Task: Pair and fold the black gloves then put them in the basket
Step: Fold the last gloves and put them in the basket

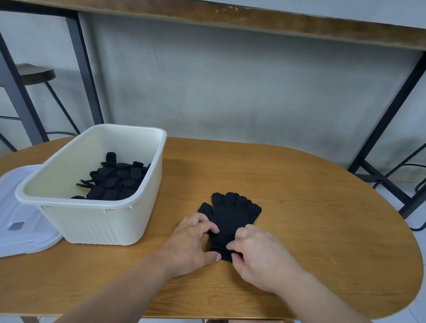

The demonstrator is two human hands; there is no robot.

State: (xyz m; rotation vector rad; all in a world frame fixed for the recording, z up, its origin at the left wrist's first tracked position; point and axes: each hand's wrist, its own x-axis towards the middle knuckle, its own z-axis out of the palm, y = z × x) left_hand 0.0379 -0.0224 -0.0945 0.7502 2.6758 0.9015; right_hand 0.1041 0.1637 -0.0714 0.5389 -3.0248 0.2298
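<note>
Almost done, last gloves on the table

Basket point(91, 218) already holds a black pile point(116, 180). Gloves point(228, 217) lie flat just right of it, unfolded; left hand point(192, 245) and right hand point(258, 256) both pinch the cuff end.

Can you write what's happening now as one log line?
stage: folding | left hand: gripping cuff | right hand: gripping cuff | gloves: flat on table | basket: holds other gloves

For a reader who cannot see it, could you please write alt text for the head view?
Two bare hands, left hand and right hand, pinch the cuff end of black gloves lying flat on a wooden table. A cream basket on the left holds more black gloves.
</note>
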